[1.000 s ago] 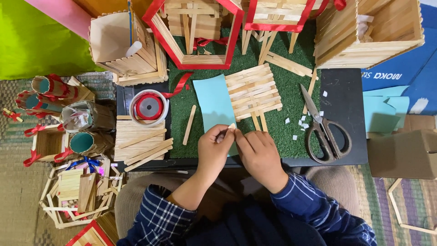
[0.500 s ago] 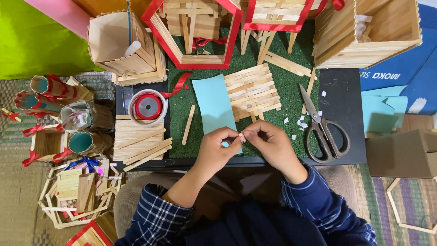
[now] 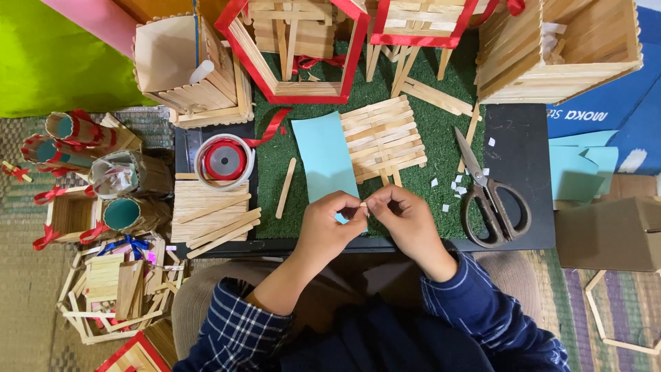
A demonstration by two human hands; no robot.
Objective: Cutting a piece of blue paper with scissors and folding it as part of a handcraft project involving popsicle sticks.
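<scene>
- A black tabletop (image 3: 523, 148) carries a green turf mat (image 3: 441, 138); patterned rug and coloured sheets lie around it.
- Along the far edge stand stick-built boxes and a red-trimmed hexagon frame (image 3: 289, 48); a red ribbon roll (image 3: 225, 160) sits near the left edge, scissors (image 3: 492, 200) near the right.
- At the near edge, the left hand (image 3: 329, 224) and right hand (image 3: 406, 220) meet, fingertips pinched closed on a small wooden stick piece (image 3: 363, 204), beside the light blue paper strip (image 3: 325, 162) and stick raft (image 3: 382, 138).
- Compared with half a second ago, both hands have drawn closer together, and slightly toward the person.
</scene>
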